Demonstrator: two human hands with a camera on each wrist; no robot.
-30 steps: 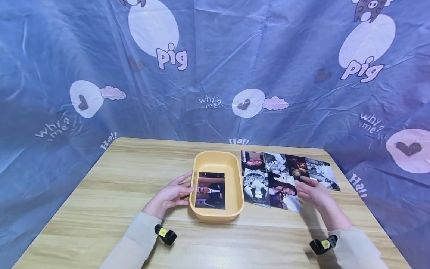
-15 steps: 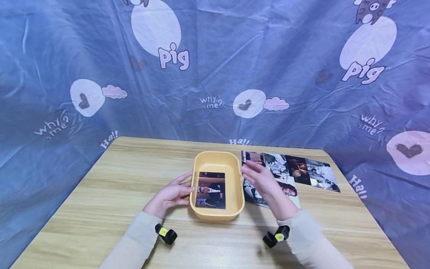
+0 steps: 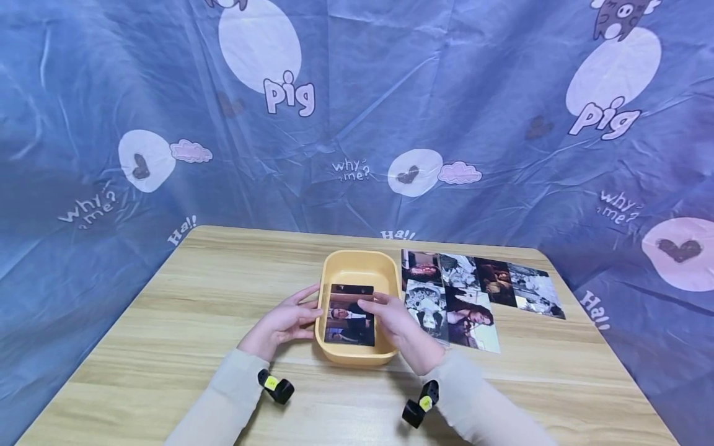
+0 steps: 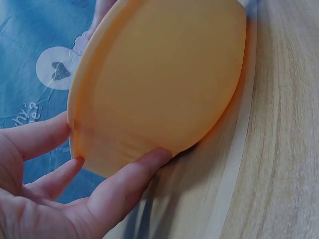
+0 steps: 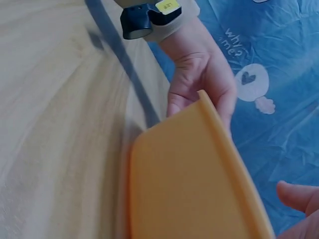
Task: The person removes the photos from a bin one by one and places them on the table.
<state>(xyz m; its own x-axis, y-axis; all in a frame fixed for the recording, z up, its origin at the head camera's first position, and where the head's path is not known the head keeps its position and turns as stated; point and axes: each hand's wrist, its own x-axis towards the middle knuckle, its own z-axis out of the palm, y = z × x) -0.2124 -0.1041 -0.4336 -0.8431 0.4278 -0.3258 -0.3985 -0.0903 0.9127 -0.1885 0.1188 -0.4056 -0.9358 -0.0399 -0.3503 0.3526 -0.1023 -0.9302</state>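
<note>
Yellow tray (image 3: 390,347), left hand (image 3: 281,323) open against its left wall, right hand (image 3: 397,322) open over right rim, photos (image 3: 474,288) beside.

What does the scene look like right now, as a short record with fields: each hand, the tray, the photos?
left hand: fingers rest on the left outer wall of the tray
right hand: reaches over the tray's right rim, fingers at the photo inside
tray: yellow, on the wooden table
photo in tray: lies flat on the bottom
photos on table: laid in rows right of the tray
</note>
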